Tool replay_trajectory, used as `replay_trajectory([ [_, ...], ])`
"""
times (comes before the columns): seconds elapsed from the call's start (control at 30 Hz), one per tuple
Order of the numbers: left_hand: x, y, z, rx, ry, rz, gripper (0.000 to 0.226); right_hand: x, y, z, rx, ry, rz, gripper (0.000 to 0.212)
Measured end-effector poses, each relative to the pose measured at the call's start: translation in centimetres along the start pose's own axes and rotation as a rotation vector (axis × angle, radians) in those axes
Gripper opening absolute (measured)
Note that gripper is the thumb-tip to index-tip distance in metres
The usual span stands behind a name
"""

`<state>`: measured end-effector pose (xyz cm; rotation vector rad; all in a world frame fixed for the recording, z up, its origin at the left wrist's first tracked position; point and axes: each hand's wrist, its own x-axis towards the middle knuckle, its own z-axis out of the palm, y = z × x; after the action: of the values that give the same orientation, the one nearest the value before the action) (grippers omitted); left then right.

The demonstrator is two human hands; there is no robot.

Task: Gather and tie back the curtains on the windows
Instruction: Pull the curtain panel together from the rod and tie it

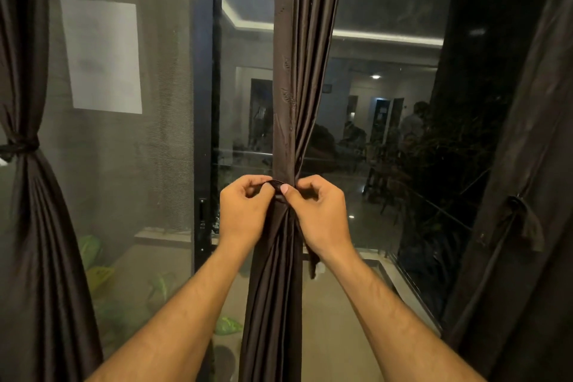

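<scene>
A dark brown curtain hangs gathered into a narrow bundle in the middle of the window. A matching tie-back strip wraps round it at waist height. My left hand pinches the strip on the left side of the bundle. My right hand pinches it on the right, thumb pressed against the fabric. A loose end of the strip hangs below my right wrist.
A second curtain at the left is bound with a knotted tie. A third curtain at the right carries a tie. A black window frame stands behind, with mesh screen left and dark glass right.
</scene>
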<state>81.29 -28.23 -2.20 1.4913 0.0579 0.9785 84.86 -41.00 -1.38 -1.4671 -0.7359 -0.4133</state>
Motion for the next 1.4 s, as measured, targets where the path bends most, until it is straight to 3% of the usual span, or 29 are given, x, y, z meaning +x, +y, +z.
replay_trajectory([
  [0.1,0.1,0.7,-0.3,-0.165,-0.122,-0.189,0.021,-0.1,0.1,-0.1,0.054,-0.070,0.013,0.002],
  [0.23,0.7,1.7,-0.3,-0.396,-0.208,-0.378,0.028,0.6,-0.2,-0.5,0.041,-0.131,0.078,0.015],
  [0.3,0.8,2.0,-0.5,-0.360,-0.292,-0.387,0.031,1.2,-0.7,-0.8,0.025,-0.165,0.138,0.024],
  [0.47,0.7,2.5,-0.5,-0.301,-0.407,-0.299,0.037,2.7,-1.6,-1.5,0.101,-0.205,0.268,0.017],
  [0.57,0.3,2.8,-0.2,-0.287,-0.416,-0.295,0.029,2.7,-1.5,-1.1,0.068,-0.144,0.248,0.019],
  [0.67,0.0,2.7,0.1,-0.233,-0.403,-0.280,0.038,2.7,-1.5,-0.5,0.025,-0.096,0.275,0.024],
  [0.73,0.1,2.5,0.0,-0.168,-0.392,-0.263,0.040,2.9,-1.6,-0.5,-0.014,-0.144,0.356,0.031],
  [0.83,0.6,2.3,-0.3,-0.144,-0.349,-0.280,0.039,2.8,-1.6,-0.6,-0.086,-0.295,0.428,0.016],
  [0.97,1.0,2.4,-1.0,-0.142,-0.381,-0.316,0.041,2.6,-1.9,-0.4,-0.166,-0.324,0.448,0.029],
  [1.1,1.1,2.3,-1.9,-0.082,-0.484,-0.246,0.043,1.9,-2.3,0.1,-0.252,-0.265,0.433,0.039],
  [1.23,0.9,1.8,-2.8,0.153,-0.507,-0.024,0.041,0.7,-2.5,1.0,-0.236,-0.137,0.462,0.034],
  [1.4,0.8,1.0,-3.6,0.390,-0.336,0.125,0.046,-0.5,-2.8,2.1,-0.112,0.082,0.488,0.024],
])
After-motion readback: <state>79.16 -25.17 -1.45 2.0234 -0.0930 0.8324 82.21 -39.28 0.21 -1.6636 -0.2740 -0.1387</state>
